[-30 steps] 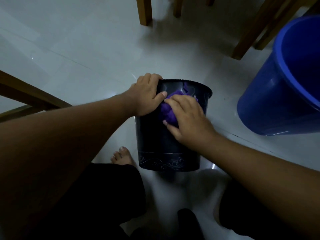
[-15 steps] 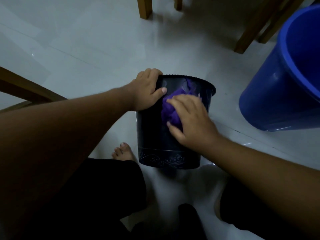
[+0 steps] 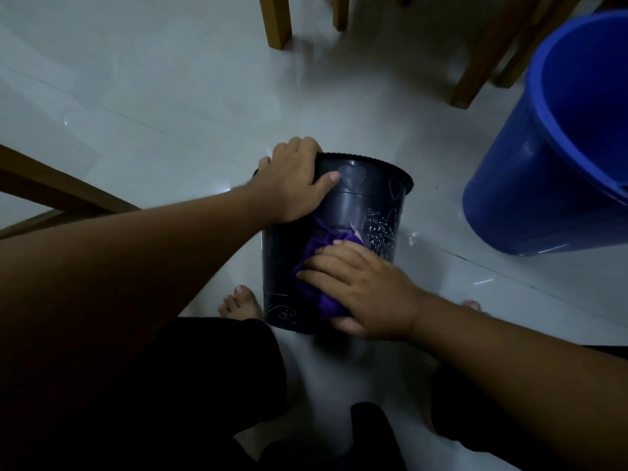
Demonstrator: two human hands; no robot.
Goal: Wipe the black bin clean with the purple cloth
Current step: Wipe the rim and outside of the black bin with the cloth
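Right hand (image 3: 365, 294) presses purple cloth (image 3: 317, 266) flat against black bin (image 3: 370, 212) side.

Home interior, glossy pale tiled floor (image 3: 170, 107), wooden chair legs (image 3: 279, 20), blue plastic bucket (image 3: 530, 185)

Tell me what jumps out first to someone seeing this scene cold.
The black bin at centre stands on the pale tiled floor, with the left hand gripping its rim. The right hand presses the purple cloth against the bin's lower side. A big blue bucket stands at the right edge, with wooden furniture legs beyond.
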